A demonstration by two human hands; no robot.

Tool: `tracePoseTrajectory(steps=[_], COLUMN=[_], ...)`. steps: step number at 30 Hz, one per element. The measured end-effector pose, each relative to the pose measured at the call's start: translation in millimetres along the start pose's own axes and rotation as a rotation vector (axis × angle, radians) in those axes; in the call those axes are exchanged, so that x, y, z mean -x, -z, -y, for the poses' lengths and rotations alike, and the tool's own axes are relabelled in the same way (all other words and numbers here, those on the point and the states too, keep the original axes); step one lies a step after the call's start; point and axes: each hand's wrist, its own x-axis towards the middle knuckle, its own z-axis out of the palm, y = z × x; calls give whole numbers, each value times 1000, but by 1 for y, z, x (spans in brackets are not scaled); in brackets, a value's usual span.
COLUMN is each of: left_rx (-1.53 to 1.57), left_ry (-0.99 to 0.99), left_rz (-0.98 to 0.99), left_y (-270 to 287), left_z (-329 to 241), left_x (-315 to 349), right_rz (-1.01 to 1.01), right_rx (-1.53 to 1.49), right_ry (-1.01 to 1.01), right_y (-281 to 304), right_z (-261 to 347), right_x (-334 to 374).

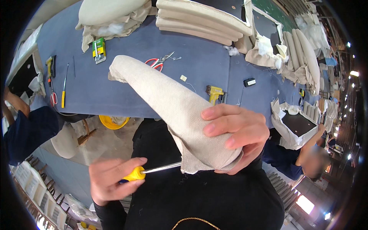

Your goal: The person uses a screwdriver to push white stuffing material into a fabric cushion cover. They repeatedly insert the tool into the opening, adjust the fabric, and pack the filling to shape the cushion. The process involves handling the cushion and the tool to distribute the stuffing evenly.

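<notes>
My left hand (115, 179) is closed around the yellow handle of a screwdriver (135, 174). Its metal shaft points right, and the tip is hidden at the loose fabric edge of a beige, cloth-covered padded piece (168, 96). That piece is seen nearly edge-on, slanting from the upper left down toward my body. My right hand (241, 134) grips its near end, fingers on top and the thumb side out of sight underneath. A few threads hang from the fabric edge.
On the blue-grey table (126, 92) lie red-handled scissors (155, 63), a yellow staple gun (215, 94), a green-yellow box (99, 50) and another yellow screwdriver (63, 97). Stacked beige cushions (195, 23) stand behind. Below sits a yellow bucket (114, 122). People work on both sides.
</notes>
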Motion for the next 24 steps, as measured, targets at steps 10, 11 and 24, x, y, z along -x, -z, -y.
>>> tracePoseTrajectory(steps=[10, 11, 24], left_rx=[49, 55, 39], left_ry=[-21, -14, -62], left_rz=[21, 26, 31], left_y=[2, 2, 12], left_z=[17, 16, 19], left_x=[5, 6, 7], right_rz=[-23, -12, 45], right_rx=[-70, -57, -13], right_ry=[-52, -45, 19], right_y=[-8, -7, -7], right_z=[3, 3, -1], right_x=[8, 7, 2])
